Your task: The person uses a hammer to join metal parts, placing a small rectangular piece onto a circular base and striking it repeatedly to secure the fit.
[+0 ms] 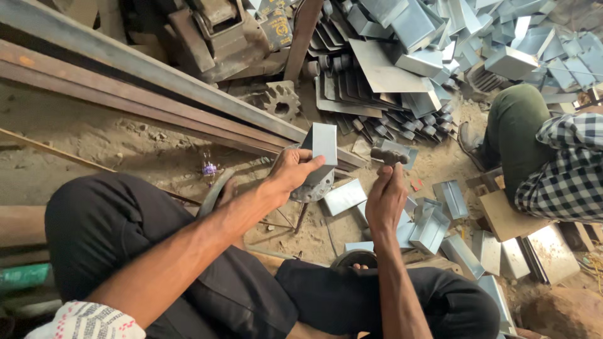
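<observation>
The left hand (292, 171) covers the lower edge of the folded sheet-metal box (321, 145), so how the box seats on the round metal block (314, 187) beneath it cannot be told. The right hand (385, 196) wraps the hammer (388, 155) handle completely; only the dark head shows, slightly blurred. The co-worker (553, 157) in the checked shirt is cut off by the right edge, hands out of view, and the long steel bars (151, 88) run off the left edge.
</observation>
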